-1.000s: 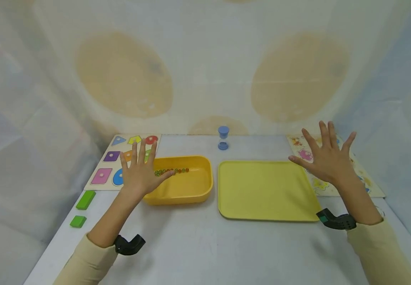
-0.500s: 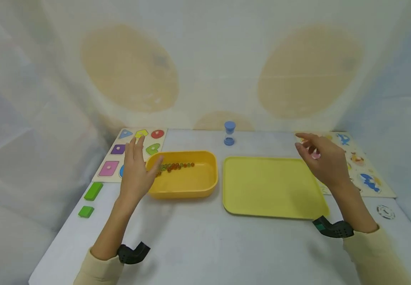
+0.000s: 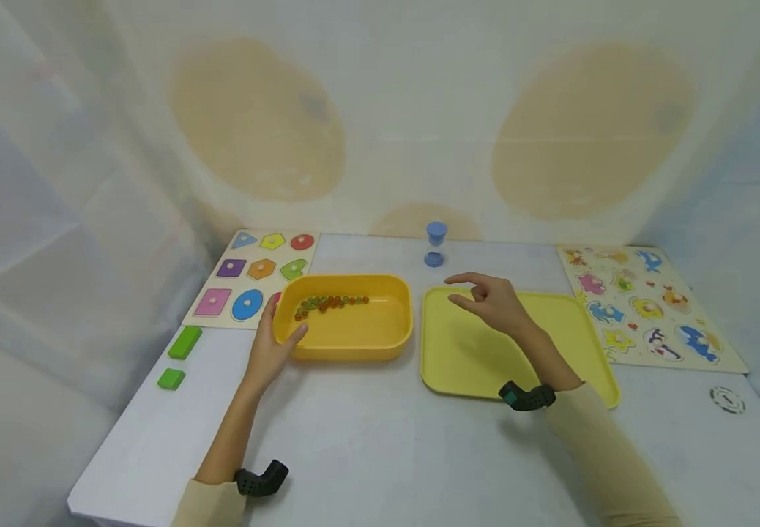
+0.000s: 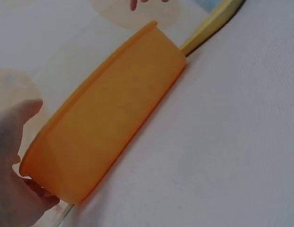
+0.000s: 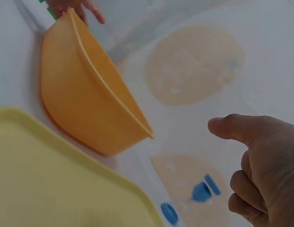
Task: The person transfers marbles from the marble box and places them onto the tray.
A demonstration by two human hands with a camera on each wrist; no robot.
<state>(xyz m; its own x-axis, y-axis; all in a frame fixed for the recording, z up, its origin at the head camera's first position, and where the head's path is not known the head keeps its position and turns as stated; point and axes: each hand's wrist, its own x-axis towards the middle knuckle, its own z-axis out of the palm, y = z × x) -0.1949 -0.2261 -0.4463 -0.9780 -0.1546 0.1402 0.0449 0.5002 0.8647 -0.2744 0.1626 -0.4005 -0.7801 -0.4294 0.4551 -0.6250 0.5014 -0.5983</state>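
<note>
A yellow-orange plastic bin (image 3: 354, 339) stands left of centre, with several red and green marbles (image 3: 330, 302) inside near its far and left sides. My left hand (image 3: 269, 353) holds its left end, the thumb over the rim and the fingers on the outer wall. In the left wrist view, those fingers (image 4: 45, 197) lie against the end of the bin (image 4: 104, 104). My right hand (image 3: 495, 304) hangs above the yellow-green tray (image 3: 466, 369), holding nothing. Its index finger and thumb are stretched out apart toward the bin; the other fingers are curled.
A blue sand timer (image 3: 436, 245) stands behind the tray. A shape puzzle board (image 3: 222, 322) lies at left, an animal puzzle board (image 3: 643, 344) at right. Two green blocks (image 3: 185, 342) lie near the left edge. A round printed mark (image 3: 727, 400) is at right.
My left hand has come down onto the left end of the bin. The right hand has moved left from the animal puzzle to above the tray, its spread fingers partly curling.
</note>
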